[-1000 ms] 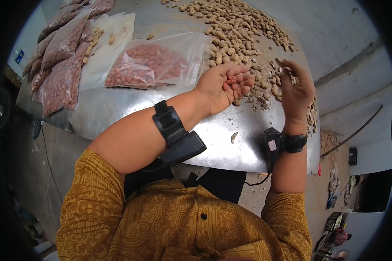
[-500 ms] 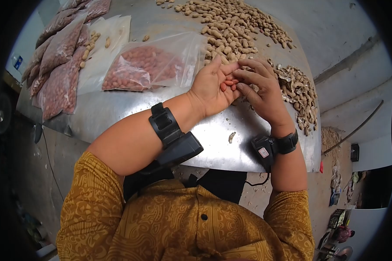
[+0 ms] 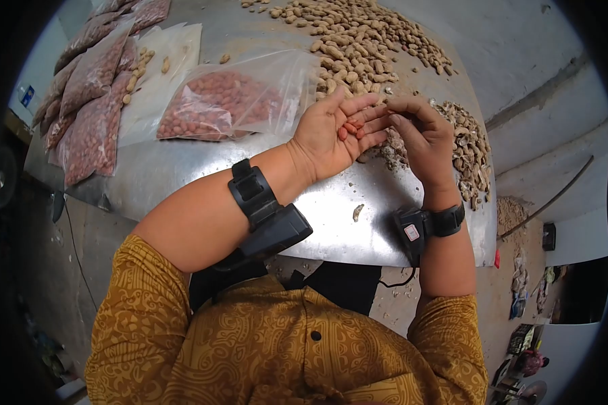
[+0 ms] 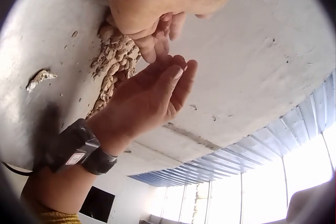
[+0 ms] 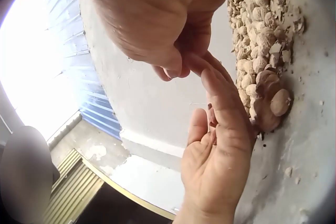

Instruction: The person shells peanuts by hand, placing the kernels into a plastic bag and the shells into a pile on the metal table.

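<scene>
Palm up over the metal table point(image 3: 284, 196), my left hand point(image 3: 325, 140) carries several red peanut kernels point(image 3: 350, 128) on its loosely extended fingers. In the right wrist view the kernels point(image 5: 212, 116) lie partly hidden between those fingers. My right hand point(image 3: 431, 152) is at the left fingertips, thumb and fingers bent toward each other. From the left wrist view, the right hand's thumb point(image 4: 170, 79) lies close against its fingers; whether it pinches anything I cannot tell. Unshelled peanuts point(image 3: 358, 57) spread beyond both hands, and broken shells point(image 3: 471, 152) are heaped right of the right hand.
A clear bag of red kernels point(image 3: 216, 101) lies left of my left hand. Beyond it are flat plastic bags point(image 3: 175, 57) with a few peanuts on top, then stacked filled bags point(image 3: 91, 88). A shell piece point(image 3: 357, 212) lies near the table's front.
My right hand has come left from over the shells to the left hand's fingers, then drawn back slightly to the right. The left hand still carries its kernels, palm up.
</scene>
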Demonstrator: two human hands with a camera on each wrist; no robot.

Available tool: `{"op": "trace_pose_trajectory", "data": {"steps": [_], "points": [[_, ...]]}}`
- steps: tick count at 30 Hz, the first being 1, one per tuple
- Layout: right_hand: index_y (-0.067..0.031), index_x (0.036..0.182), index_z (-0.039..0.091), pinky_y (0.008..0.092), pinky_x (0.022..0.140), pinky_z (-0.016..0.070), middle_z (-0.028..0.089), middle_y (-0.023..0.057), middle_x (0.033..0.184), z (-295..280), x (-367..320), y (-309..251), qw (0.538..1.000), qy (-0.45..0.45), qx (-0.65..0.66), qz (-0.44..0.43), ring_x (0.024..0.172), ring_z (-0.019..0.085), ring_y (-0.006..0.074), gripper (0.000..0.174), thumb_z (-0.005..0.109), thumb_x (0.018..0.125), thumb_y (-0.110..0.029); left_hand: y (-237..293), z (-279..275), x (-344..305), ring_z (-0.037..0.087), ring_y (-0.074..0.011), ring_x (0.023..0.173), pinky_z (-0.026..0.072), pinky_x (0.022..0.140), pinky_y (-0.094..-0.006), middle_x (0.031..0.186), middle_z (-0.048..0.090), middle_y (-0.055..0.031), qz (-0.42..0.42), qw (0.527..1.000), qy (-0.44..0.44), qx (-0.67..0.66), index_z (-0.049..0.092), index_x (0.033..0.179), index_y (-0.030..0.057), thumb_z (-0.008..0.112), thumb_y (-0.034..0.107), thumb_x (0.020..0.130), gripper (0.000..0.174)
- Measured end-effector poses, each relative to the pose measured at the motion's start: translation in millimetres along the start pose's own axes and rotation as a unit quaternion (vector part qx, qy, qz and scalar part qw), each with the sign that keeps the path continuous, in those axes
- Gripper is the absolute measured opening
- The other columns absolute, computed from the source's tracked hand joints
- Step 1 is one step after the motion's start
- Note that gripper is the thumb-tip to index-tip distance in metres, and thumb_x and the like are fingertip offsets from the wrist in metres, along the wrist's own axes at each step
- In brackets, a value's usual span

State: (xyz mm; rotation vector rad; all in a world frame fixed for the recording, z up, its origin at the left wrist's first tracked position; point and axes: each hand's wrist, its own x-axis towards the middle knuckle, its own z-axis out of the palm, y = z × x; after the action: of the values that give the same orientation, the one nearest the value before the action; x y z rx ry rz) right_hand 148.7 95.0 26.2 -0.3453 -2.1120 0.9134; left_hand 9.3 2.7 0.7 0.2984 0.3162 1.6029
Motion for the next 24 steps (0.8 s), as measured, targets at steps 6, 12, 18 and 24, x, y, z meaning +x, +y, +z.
{"op": "trace_pose_trajectory", "data": {"steps": [6,12,18,24], "points": [[0.0022,0.102,0.062,0.0235,0.075,0.0482,0.062,0.0076,0.096,-1,2,0,0.993,0.007,0.115,0.021,0.084,0.06,0.0127,0.022,0.055,0.081,0.005,0,-1,-1,0.05,-0.0317,0.113,0.042,0.095,-0.0412,0.119,0.05,-0.0224,-0.011,1.0,-0.025,0.006,0.041,0.124,-0.0059,0.026,0.039,0.095,0.055],[0.0024,0.096,0.064,0.0233,0.071,0.0493,0.064,0.0069,0.089,-3,-1,-7,0.991,0.031,0.122,0.042,0.078,0.06,0.012,0.017,0.06,0.079,0.003,0,-3,-1,0.051,-0.0329,0.111,0.0428,0.094,-0.0416,0.119,0.051,-0.0216,-0.04,0.997,-0.053,0.026,0.041,0.124,-0.0051,0.027,0.039,0.095,0.055],[0.0014,0.091,0.065,0.022,0.068,0.0488,0.064,0.0063,0.084,-6,-2,4,0.998,-0.018,0.056,0.008,0.075,0.06,0.0107,0.014,0.064,0.077,0.0,-1,-5,0,0.053,-0.03,0.109,0.044,0.093,-0.0407,0.117,0.052,-0.0202,-0.041,0.998,-0.047,0.025,0.039,0.126,-0.0059,0.027,0.039,0.095,0.056],[-0.0004,0.089,0.065,0.0221,0.065,0.0473,0.063,0.0021,0.075,1,-1,3,0.993,0.037,0.086,0.069,0.07,0.058,0.0092,0.013,0.066,0.076,-0.003,-1,-5,1,0.057,-0.0247,0.1,0.0465,0.091,-0.0383,0.108,0.057,-0.0176,-0.006,1.0,-0.01,0.028,0.043,0.122,-0.0061,0.031,0.037,0.095,0.052]]}}
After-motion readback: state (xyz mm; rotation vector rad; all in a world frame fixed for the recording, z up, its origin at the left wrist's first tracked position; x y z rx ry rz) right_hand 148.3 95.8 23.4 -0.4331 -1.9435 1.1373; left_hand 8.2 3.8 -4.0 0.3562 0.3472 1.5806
